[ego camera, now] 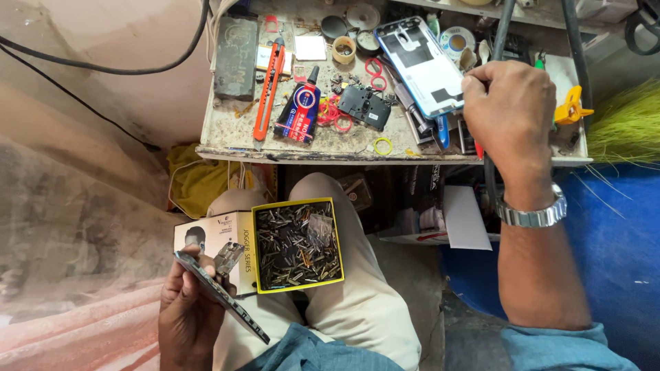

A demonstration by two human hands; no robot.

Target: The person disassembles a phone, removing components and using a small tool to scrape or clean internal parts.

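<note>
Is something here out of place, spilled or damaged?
Yes. The yellow box of small metal parts rests on the person's knee, not on the workbench. A phone back cover lies detached on the bench by the right hand. Red rubber bands lie scattered there.

box of small parts [298,245] on lap, workbench [227,141] beyond it.

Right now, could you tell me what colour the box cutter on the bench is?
Orange, the box cutter; head view shows it best.
</note>
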